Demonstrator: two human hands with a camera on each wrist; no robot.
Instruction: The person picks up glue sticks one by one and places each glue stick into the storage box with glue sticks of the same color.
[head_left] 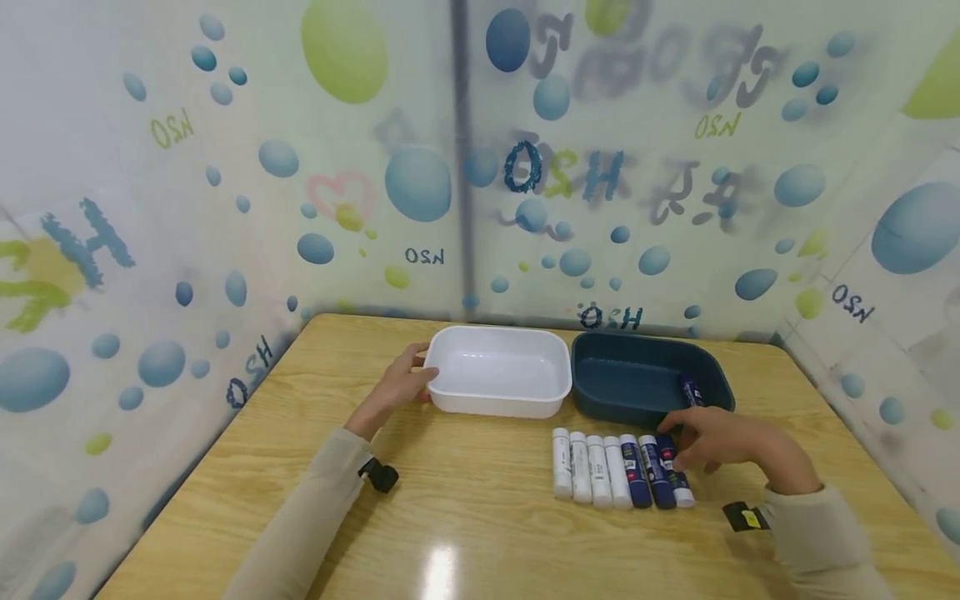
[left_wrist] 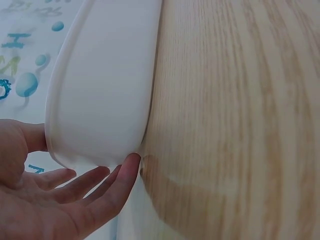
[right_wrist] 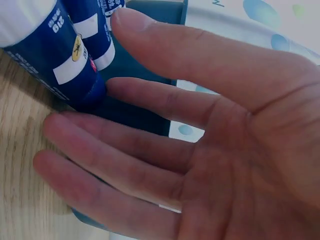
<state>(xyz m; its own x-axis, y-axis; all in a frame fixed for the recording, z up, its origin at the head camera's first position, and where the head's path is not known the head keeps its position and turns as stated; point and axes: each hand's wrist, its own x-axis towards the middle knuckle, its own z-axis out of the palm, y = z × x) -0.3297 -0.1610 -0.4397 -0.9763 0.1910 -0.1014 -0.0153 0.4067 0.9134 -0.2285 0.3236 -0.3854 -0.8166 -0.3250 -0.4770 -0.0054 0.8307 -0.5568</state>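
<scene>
My left hand (head_left: 397,385) grips the left end of a white plastic tray (head_left: 495,406), with the thumb over the rim and the fingers along the outer wall. In the left wrist view, the fingertips press that tray's (left_wrist: 105,90) rounded end. My right hand (head_left: 723,437) is over the right end of a row of glue sticks, palm turned toward them, nothing between its spread fingers. Closest to it is a dark blue glue stick (head_left: 672,468) with a white end. Its index fingertip is right beside a blue glue stick (right_wrist: 65,65) in the right wrist view.
A dark teal tray (head_left: 622,408) stands right of the white one, with one blue glue stick (head_left: 691,390) inside. Several white glue sticks (head_left: 597,471) lie side by side left of the blue ones on the wooden table (head_left: 450,500). A patterned curtain (head_left: 360,275) borders the table.
</scene>
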